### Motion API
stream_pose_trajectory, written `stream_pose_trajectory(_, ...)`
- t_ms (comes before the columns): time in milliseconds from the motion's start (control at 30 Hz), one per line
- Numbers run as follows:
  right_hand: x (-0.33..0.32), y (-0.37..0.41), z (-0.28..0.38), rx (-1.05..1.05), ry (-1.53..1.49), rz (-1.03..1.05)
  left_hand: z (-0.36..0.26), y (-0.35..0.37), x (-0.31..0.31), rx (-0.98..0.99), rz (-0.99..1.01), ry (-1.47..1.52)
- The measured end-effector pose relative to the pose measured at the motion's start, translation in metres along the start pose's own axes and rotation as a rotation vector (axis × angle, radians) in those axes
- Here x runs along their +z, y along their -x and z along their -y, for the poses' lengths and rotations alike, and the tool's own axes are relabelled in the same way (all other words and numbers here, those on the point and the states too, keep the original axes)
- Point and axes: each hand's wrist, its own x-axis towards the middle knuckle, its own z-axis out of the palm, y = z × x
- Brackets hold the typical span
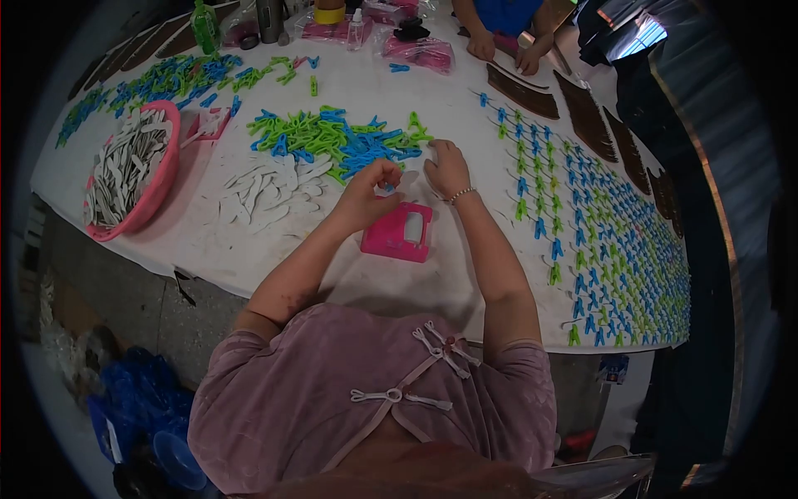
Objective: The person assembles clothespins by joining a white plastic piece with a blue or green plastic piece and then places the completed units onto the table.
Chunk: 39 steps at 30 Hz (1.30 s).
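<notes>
My left hand (371,196) is closed, thumb and fingers curled together over a pink plastic dispenser (384,237) that holds a white roll (413,227). A small bluish bit shows at its fingertips; I cannot tell what it is. Just to the right, my right hand (450,171) has its thumb and fingers apart, fingertips right at a green clothespin (418,129) on the edge of the pile. Green clothespins (312,133) and blue clothespins (374,148) are heaped beyond my left hand. Flat whitish strips (270,193) lie loose left of that hand.
A pink basin (170,154) full of similar strips stands at the left. Rows of clothespins (603,258) cover the table's right side beside dark brown pieces (586,116). Across the table are another person's hands (528,58), a green bottle (204,27) and pink packets (420,54).
</notes>
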Motion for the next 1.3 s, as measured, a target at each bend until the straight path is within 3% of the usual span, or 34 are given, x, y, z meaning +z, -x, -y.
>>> stream_pose_trajectory(167,0.023,-0.039,-0.001,0.048,0.238,-0.044,-0.003,0.000,-0.002,-0.014,0.007,0.001)
stream_pose_trajectory(233,0.022,-0.047,0.000,0.110,0.331,0.102,0.000,-0.001,-0.003,-0.027,-0.001,0.009)
stream_pose_trajectory(467,0.002,-0.029,0.000,0.120,0.275,0.040,0.004,-0.002,-0.008,-0.096,-0.012,0.083)
stream_pose_trajectory(600,-0.008,0.000,-0.009,0.151,0.066,-0.007,0.014,-0.003,-0.010,-0.145,0.013,0.179)
stream_pose_trajectory(667,-0.010,0.019,-0.012,0.130,-0.041,-0.059,0.010,-0.003,-0.012,-0.365,0.029,0.368)
stream_pose_trajectory(733,-0.029,0.038,0.005,0.171,-0.442,-0.110,0.000,-0.005,-0.014,-0.397,0.031,0.445)
stream_pose_trajectory(933,-0.078,0.092,0.071,0.107,-0.876,-0.121,-0.005,-0.005,-0.015,-0.420,0.111,0.528)
stream_pose_trajectory(1300,-0.082,0.105,0.088,0.045,-0.769,-0.050,-0.007,-0.003,-0.014,-0.428,0.210,0.446)
